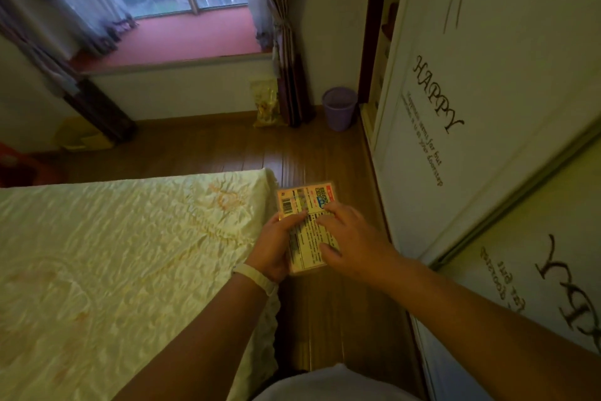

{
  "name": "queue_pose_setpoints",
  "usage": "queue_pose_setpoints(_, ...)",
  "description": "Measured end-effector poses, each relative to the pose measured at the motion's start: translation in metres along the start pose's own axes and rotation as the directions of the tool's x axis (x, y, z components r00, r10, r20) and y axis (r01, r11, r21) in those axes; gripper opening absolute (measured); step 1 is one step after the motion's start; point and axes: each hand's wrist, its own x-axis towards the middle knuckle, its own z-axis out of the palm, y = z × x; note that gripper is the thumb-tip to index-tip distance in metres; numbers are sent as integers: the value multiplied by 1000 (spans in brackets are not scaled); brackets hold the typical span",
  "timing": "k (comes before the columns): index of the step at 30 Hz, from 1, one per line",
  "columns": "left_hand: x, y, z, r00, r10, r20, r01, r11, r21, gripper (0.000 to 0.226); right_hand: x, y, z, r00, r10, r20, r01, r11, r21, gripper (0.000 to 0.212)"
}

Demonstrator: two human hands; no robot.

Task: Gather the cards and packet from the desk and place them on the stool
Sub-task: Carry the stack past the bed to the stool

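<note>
I hold a flat yellow packet [305, 205] with a barcode and printed text in front of me, over the wooden floor beside the bed corner. My left hand [276, 244], with a white band on its wrist, grips the packet's left edge from below. My right hand [348, 238] rests on the packet's right side, fingers spread over the print and thumb at its lower edge. Whether cards lie under the packet is hidden. No desk or stool is in view.
A bed with a wrinkled pale yellow cover [123, 254] fills the left. White wardrobe doors [481, 140] with lettering stand on the right. A strip of wooden floor [325, 153] runs ahead to a purple bin [339, 108], a yellow bag [266, 105] and a window seat.
</note>
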Motion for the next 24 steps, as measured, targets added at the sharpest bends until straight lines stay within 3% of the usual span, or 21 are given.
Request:
queue_pose_setpoints(13, 119, 55, 4, 1000, -24, 15, 24, 1000, -20, 39, 116, 50, -19, 1000, 0, 20, 0, 1000, 2, 52)
queue_pose_setpoints(24, 270, 158, -30, 996, -84, 31, 85, 995, -45, 38, 295, 68, -39, 995, 62, 74, -61, 998, -16, 53)
